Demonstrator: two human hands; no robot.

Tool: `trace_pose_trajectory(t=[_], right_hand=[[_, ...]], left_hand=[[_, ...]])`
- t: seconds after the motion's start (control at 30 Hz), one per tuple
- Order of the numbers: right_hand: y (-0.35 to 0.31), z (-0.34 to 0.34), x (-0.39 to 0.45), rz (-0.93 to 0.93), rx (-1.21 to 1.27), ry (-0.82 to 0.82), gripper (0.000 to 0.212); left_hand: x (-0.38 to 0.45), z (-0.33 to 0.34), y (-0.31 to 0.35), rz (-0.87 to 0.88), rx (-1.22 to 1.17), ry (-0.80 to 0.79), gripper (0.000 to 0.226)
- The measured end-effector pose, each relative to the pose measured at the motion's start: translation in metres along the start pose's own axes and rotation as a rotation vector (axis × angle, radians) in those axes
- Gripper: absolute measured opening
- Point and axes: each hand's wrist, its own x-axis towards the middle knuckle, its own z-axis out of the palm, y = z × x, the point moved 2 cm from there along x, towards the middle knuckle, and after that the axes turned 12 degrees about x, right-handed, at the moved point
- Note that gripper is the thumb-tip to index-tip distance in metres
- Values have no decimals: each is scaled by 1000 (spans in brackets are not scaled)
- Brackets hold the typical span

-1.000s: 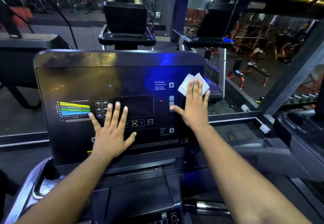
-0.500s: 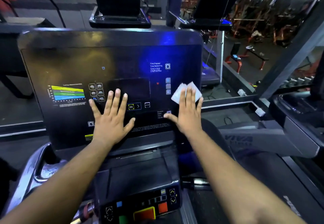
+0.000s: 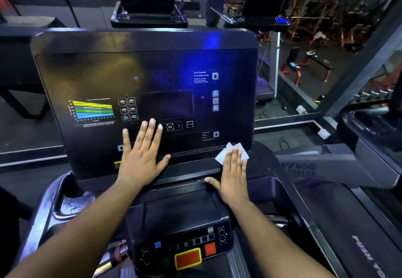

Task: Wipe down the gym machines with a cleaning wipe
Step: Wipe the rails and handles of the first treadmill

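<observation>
A black treadmill console (image 3: 91, 64) fills the middle of the view, with a coloured chart, small buttons and an OK key on its glossy panel. My right hand (image 3: 231, 177) lies flat at the panel's lower right corner, pressing a white cleaning wipe (image 3: 224, 154) against it; the wipe shows past my fingertips. My left hand (image 3: 141, 158) rests flat with fingers spread on the lower middle of the panel, holding nothing.
Below the panel sits a lower control pad (image 3: 187, 253) with red, yellow and blue buttons. A silver cup holder (image 3: 71, 206) is at the left. A neighbouring machine (image 3: 369, 143) stands close on the right. Mirrors and gym benches (image 3: 304, 64) lie beyond.
My right hand has slid the wipe down the right side of the panel, from near its upper right to the lower right corner. My left hand has stayed on the panel's lower middle.
</observation>
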Motion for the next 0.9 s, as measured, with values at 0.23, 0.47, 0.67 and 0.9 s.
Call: trace_pose_trajectory(t=[0.23,0.47,0.67,0.9], right_hand=[[-71,31,-4,-344,-24,-157,126],[6,-9,4,2,-66,-7,127],[-23,-5,1,-51,-6,-160,136],[-95,-51,74,-333,-48,83,129]], left_hand=[[-16,4,-7,42,19,-1,88],[-14,6,-3,68,23,-25,87],[-8,4,1,51,25,-13,88],[11,-5,-12,12,27,37,90]])
